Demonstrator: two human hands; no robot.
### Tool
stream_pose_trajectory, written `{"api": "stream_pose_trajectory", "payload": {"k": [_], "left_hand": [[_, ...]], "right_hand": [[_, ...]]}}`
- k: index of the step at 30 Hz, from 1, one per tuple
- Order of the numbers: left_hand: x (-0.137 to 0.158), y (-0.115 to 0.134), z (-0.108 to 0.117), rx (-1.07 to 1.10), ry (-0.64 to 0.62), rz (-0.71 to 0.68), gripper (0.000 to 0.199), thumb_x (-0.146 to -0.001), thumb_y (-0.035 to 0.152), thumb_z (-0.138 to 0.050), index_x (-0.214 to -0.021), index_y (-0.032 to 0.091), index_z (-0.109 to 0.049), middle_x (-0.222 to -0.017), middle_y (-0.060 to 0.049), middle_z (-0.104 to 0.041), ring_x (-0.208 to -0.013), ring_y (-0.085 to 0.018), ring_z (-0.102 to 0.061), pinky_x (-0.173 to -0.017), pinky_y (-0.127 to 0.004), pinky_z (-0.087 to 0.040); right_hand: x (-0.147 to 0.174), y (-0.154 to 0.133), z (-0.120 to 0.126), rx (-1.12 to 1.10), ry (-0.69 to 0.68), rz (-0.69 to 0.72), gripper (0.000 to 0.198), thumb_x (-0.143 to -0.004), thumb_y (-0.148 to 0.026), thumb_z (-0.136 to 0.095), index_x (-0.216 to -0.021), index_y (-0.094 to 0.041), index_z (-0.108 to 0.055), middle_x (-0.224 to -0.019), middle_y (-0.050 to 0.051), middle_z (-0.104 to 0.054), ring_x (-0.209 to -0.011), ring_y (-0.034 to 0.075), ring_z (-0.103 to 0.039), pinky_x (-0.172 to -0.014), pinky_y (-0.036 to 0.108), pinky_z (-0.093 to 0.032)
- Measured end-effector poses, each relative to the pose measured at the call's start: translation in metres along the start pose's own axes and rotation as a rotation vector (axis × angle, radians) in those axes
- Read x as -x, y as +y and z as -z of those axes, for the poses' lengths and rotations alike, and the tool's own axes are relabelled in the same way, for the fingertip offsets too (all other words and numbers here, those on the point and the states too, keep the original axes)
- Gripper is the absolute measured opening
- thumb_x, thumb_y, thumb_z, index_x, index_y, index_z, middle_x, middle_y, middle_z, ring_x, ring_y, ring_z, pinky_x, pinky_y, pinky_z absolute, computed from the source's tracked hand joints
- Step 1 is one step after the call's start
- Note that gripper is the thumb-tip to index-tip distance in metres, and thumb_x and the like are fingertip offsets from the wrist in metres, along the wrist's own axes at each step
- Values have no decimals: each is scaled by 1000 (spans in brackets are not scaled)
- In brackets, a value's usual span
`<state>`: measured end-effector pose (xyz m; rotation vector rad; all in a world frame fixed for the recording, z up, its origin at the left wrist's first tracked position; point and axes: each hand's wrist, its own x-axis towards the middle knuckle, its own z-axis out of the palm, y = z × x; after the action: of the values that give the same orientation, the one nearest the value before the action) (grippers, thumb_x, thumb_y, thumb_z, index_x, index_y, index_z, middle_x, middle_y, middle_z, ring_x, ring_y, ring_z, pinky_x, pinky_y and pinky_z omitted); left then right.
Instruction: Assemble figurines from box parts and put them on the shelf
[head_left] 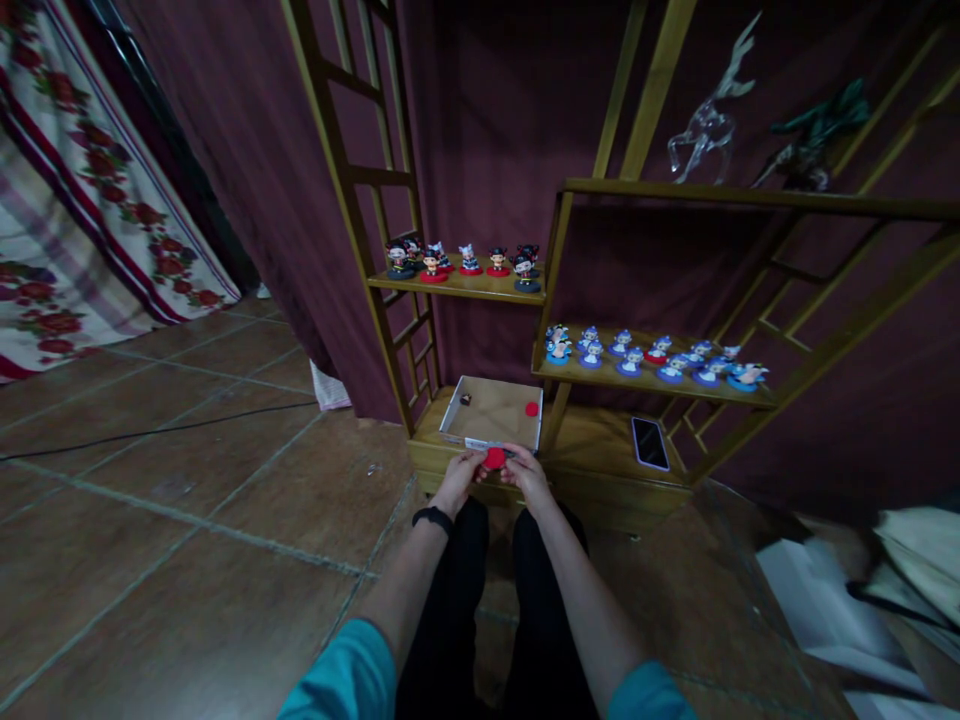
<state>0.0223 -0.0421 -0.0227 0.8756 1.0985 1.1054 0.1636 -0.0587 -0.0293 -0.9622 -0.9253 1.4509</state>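
Two bare hands meet low over the front edge of a wooden display stand (600, 460): the left hand (459, 474) and the right hand (529, 472) both have fingertips closed on a small red disc (494, 458), pinched between them just in front of a shallow cardboard box (491, 412). A dark band circles the left wrist; teal sleeves show nearest the viewer, above black-clad knees. The work looks to be at the stage of handling a figurine's base, and whatever follows would seem to call for a steady, fine grip, the piece being so small.

Inside the box lie one more red disc (532, 408) and one small dark piece (466, 399). One phone (649, 442) lies flat on the stand's bottom board, to the right. Above it, a shelf carries about fifteen blue-based figurines (649, 357), too tightly bunched for a sure count. Higher and to the left, seven or so red- and dark-based figurines (465, 261) stand in a row. On the top shelf stand one clear glass deer (709, 115) and one dark green ornament (814, 135).
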Motion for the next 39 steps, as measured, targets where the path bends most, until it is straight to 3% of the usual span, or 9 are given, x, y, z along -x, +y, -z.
{"api": "stream_pose_trajectory", "payload": {"k": [5,10,16,23,28,32,39], "left_hand": [[-1,3,-1,-44,18,65,24,-62,33,-63,-57,11,-58,-41,-1,-52,-34,-6,-41,-36,-19,-22],[-1,6,-4,-58,-21,125,26,-64,37,-61,-56,13,-56,-40,0,-52,-31,-4,-37,-34,-19,-18],[-1,5,-4,-29,-28,110,32,-62,43,-64,-57,13,-54,-43,1,-51,-34,-5,-41,-35,-18,-22],[5,7,-3,106,-126,2,32,-60,33,-69,-85,13,-63,-70,-4,-63,-57,-9,-55,-49,-18,-36],[6,5,-3,39,-151,4,27,-57,28,-72,-76,11,-64,-60,-3,-62,-49,-7,-51,-47,-18,-35],[5,2,-5,13,-100,15,23,-59,26,-71,-73,10,-63,-57,-3,-61,-45,-6,-50,-44,-18,-33],[3,1,-5,65,-111,42,27,-61,25,-70,-82,11,-61,-63,-3,-63,-45,-6,-53,-44,-17,-37]], "right_hand": [[-3,4,1,188,-15,94,32,-60,-24,-60,-92,-25,-65,-75,-1,-62,-56,10,-50,-48,21,-39],[-6,6,4,208,24,191,25,-57,-25,-65,-81,-25,-68,-96,1,-62,-80,16,-56,-65,26,-44],[-1,0,5,37,-43,-27,30,-60,-29,-66,-88,-20,-66,-86,3,-66,-73,16,-59,-59,25,-45],[-1,-2,8,-130,-45,-142,23,-59,-27,-71,-79,-18,-65,-78,4,-66,-68,14,-59,-57,24,-46],[-2,1,10,-148,-55,-220,19,-62,-29,-69,-77,-18,-64,-64,0,-63,-53,9,-54,-51,22,-42],[-3,2,10,-148,-43,-244,18,-63,-29,-68,-75,-17,-63,-54,-1,-59,-45,7,-49,-44,20,-38],[-4,2,10,-137,-15,-214,22,-63,-26,-68,-82,-17,-63,-60,0,-62,-48,9,-52,-45,21,-42]]}}
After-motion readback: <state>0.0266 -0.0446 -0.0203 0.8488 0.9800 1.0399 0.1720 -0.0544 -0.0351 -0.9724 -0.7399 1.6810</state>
